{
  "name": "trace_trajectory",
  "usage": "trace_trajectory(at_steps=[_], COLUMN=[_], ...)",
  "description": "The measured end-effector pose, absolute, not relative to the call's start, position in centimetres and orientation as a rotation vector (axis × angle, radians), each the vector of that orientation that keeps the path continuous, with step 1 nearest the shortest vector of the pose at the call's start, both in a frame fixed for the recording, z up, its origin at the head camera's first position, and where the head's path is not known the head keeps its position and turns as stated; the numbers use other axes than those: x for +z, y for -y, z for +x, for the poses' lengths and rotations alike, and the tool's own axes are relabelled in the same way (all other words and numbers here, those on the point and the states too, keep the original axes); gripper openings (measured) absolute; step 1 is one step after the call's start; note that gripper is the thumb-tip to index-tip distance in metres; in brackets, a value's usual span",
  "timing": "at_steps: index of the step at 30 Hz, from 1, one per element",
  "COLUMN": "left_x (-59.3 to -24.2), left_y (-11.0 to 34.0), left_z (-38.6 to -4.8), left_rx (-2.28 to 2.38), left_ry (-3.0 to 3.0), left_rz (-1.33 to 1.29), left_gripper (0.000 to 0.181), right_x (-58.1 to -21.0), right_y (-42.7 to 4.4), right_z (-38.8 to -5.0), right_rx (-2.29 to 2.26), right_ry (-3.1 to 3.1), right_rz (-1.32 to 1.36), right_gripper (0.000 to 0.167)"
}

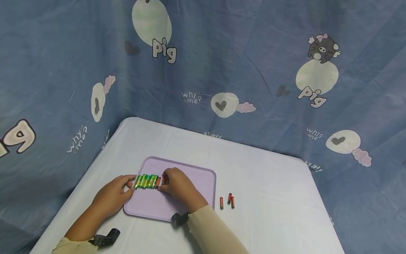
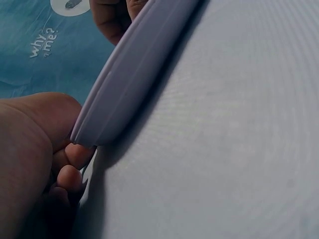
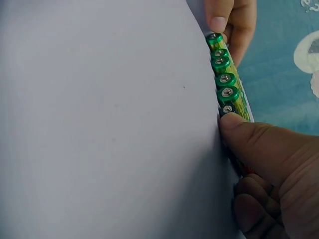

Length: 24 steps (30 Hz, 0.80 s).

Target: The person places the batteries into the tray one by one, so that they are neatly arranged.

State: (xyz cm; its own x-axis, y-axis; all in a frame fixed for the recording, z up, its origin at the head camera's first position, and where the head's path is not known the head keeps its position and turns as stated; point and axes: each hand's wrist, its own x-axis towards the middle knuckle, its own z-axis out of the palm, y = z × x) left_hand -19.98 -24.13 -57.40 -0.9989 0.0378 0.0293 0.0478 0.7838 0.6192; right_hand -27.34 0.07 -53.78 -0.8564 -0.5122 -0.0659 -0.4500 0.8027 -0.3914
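A row of green-and-yellow batteries (image 1: 146, 181) lies side by side on the lilac tray (image 1: 190, 204), with a red battery (image 1: 158, 182) at its right end. My right hand (image 1: 179, 187) pinches another red battery (image 1: 163, 180) beside that end, its thumb towards me and a finger at the far end. In the right wrist view, the thumb of my right hand (image 3: 274, 159) covers part of the row beyond the green battery ends (image 3: 227, 93). My left hand (image 1: 111, 194) rests at the tray's left edge, thumb and forefinger touching the row's left end; the left wrist view shows it (image 2: 35, 134) against the rim.
Three loose red batteries, one of them separate (image 1: 221, 203) and two close together (image 1: 231, 200), lie on the white tablecloth (image 1: 269, 197) right of the tray. A blue patterned curtain (image 1: 203, 63) hangs behind the table and along its left side.
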Motion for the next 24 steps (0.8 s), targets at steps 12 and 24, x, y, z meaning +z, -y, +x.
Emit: trace_trajectory(at_steps=[12, 24], left_x=[-57.26, -57.25], left_y=[24.07, 24.06], left_z=[-19.99, -19.94], left_rx=[-1.023, -1.023], left_ry=[2.961, 2.960], left_rz=[-0.064, -0.073], left_gripper=[0.048, 0.048], right_x=[-53.66, -53.27], right_y=[0.38, 0.60], right_z=[-27.23, -26.68], right_rx=[-0.538, -0.575], right_ry=[-2.807, -2.807], right_rz=[-0.742, -0.753], right_gripper=[0.036, 0.036])
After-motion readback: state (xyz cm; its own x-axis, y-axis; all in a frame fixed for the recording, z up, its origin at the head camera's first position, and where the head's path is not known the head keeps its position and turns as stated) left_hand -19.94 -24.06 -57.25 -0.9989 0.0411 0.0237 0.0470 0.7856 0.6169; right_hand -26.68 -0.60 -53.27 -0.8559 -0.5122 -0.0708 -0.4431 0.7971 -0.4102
